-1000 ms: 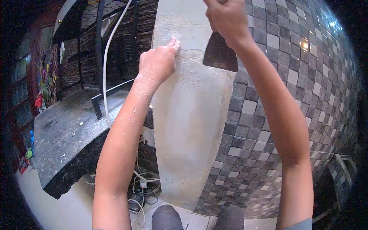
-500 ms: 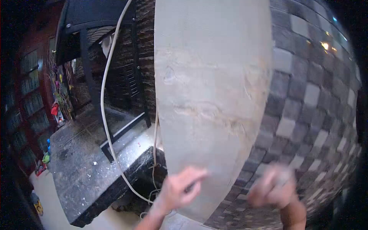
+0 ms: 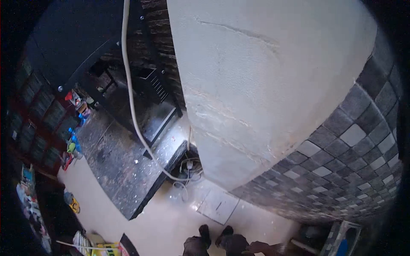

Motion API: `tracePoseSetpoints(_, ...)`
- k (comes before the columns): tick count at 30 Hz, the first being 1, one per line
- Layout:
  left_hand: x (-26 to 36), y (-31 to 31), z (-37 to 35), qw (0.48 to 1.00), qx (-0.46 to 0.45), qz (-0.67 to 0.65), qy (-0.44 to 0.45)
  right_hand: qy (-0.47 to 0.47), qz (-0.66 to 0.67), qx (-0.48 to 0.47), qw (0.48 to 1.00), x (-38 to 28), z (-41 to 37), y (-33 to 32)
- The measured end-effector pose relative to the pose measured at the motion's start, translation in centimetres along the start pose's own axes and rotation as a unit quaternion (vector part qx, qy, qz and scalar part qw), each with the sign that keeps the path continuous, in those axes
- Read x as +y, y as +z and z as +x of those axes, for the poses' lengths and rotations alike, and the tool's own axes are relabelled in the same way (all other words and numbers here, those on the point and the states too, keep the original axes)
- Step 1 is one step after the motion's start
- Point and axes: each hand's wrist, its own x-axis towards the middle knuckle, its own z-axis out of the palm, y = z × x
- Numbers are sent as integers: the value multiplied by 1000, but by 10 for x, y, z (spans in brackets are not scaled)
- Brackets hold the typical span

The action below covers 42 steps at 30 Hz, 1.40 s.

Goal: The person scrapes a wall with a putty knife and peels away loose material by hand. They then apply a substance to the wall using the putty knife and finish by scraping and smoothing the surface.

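Neither my left hand nor my right hand shows at this moment. Closest in front of me is a pale plastered wall section [image 3: 273, 85], with cracked, uneven streaks across its lower part and a ridge near its top. My own dark shoes and legs [image 3: 226, 243] appear at the bottom, on the light floor. A dark reddish-brown shape beside my legs is too dim to make out.
A dark, speckled stone slab [image 3: 115, 158] juts out at left under a black metal frame [image 3: 164, 130]. A white cable [image 3: 130, 85] hangs across it to a tangle on the floor. Grey checkered tiles [image 3: 354, 134] cover the right wall. A square floor cover [image 3: 218, 205] lies ahead.
Both hands, raised before the wall earlier, have left the view. The camera has tilted down, bringing the floor and my feet into sight.
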Motion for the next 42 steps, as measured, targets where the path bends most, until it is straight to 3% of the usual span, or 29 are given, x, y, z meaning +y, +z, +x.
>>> tracePoseSetpoints(1,34,-22,-10,996,-43,52,-53,-107,-11,18,994,41,21,60)
tracePoseSetpoints(2,68,-45,-20,984,-93,111,-102,-57,30,-16,998,78,48,112)
tracePoseSetpoints(3,121,-80,-33,964,-147,169,-143,-6,70,-49,996,70,50,112)
tracePoseSetpoints(4,112,-77,-30,958,-110,236,-121,47,107,-81,990,68,51,114)
tracePoseSetpoints(5,105,-73,-27,945,-70,302,-105,-38,88,19,995,69,49,118)
tracePoseSetpoints(6,101,-85,-26,948,-103,263,-144,-121,68,121,983,72,52,122)
tracePoseSetpoints(7,80,-83,-20,958,-96,222,-157,-89,28,73,993,74,64,118)
tracePoseSetpoints(8,104,-105,-29,959,-74,216,-168,-57,-14,24,998,73,72,116)
tracePoseSetpoints(11,94,-110,-34,963,-11,209,-168,-54,218,181,958,48,54,127)
tracePoseSetpoints(14,90,-132,-22,971,-12,201,-130,27,39,153,987,-33,15,69)
tracePoseSetpoints(15,102,-152,-12,974,-24,197,-112,16,69,191,979,-33,25,79)
tracePoseSetpoints(18,137,-226,1,965,-184,179,-61,-35,68,236,969,-92,13,44)
tracePoseSetpoints(21,211,-308,-30,908,-367,156,-131,-149,221,207,941,-179,-19,-17)
tracePoseSetpoints(22,203,-315,-38,907,-387,143,-88,-166,260,195,931,-208,-28,-33)
tracePoseSetpoints(24,185,-324,-49,900,-420,116,4,-141,305,173,926,-257,-33,-57)
tracePoseSetpoints(25,180,-323,-55,909,-374,164,83,-76,244,137,957,-272,-30,-66)
tracePoseSetpoints(27,178,-331,-62,909,-373,127,133,-140,252,205,935,-270,4,-44)
tracePoseSetpoints(28,200,-344,-72,911,-376,115,122,-171,255,234,922,-265,25,-27)
tracePoseSetpoints(29,167,-326,-65,914,-384,46,125,-163,223,212,937,-258,44,-10)
tracePoseSetpoints(32,196,-338,-70,911,-412,22,7,-148,170,114,968,-234,82,22)
tracePoseSetpoints(33,151,-311,-58,909,-412,14,67,-149,180,65,970,-227,87,28)
tracePoseSetpoints(36,128,-267,-37,879,-473,-38,50,-201,277,-34,939,-212,79,19)
tracePoseSetpoints(37,116,-253,-36,875,-474,-39,90,-225,321,-59,918,-209,71,10)
tracePoseSetpoints(39,97,-230,-37,864,-470,-42,173,-136,291,-65,945,-243,23,-49)
tracePoseSetpoints(40,101,-228,-41,868,-479,-66,115,-91,271,-68,956,-250,5,-67)
tracePoseSetpoints(42,148,-251,-56,865,-488,-114,1,-151,287,-55,945,-223,21,-36)
